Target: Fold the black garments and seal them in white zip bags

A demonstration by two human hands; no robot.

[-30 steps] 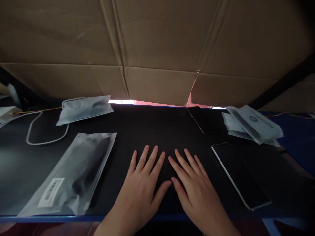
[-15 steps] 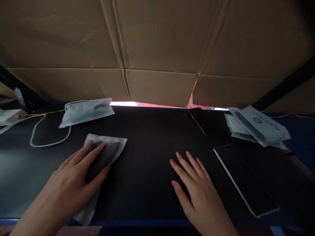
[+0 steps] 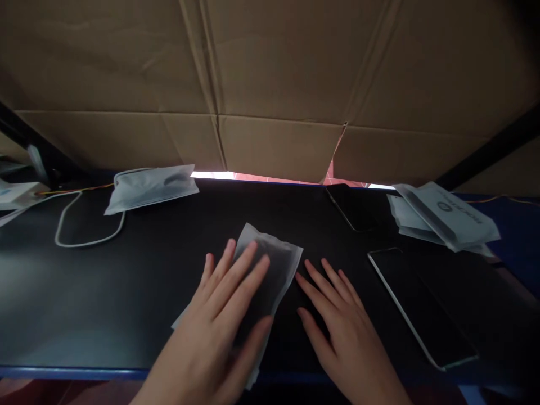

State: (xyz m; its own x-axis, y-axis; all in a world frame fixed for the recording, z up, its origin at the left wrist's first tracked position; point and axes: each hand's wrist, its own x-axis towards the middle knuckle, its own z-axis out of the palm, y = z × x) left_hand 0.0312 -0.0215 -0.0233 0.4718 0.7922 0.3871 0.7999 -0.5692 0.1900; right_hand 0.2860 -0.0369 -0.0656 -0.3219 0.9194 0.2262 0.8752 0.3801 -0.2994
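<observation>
Fingers spread, my left hand point(image 3: 223, 315) lies on a translucent frosted pouch point(image 3: 276, 267) near the middle of the black work surface. The pouch is partly hidden under the palm, and a dark shape shows through it. To its right, my right hand point(image 3: 341, 326) rests palm down on the black surface with its fingers apart, holding nothing. A dark smartphone point(image 3: 426, 309) with a pale edge lies right of that hand. Farther back sits a second dark phone point(image 3: 352, 208).
Several white printed pouches point(image 3: 451, 216) are stacked at the back right. Another frosted pouch point(image 3: 154, 188) lies at the back left over a looped white cable point(image 3: 88, 244). Behind the black table point(image 3: 76, 304) stands a cardboard wall point(image 3: 278, 67), with dark frame bars at both sides.
My left hand has slid the frosted pouch to the right, from the left side to the middle, close to my right hand. The right hand has stayed nearly still.
</observation>
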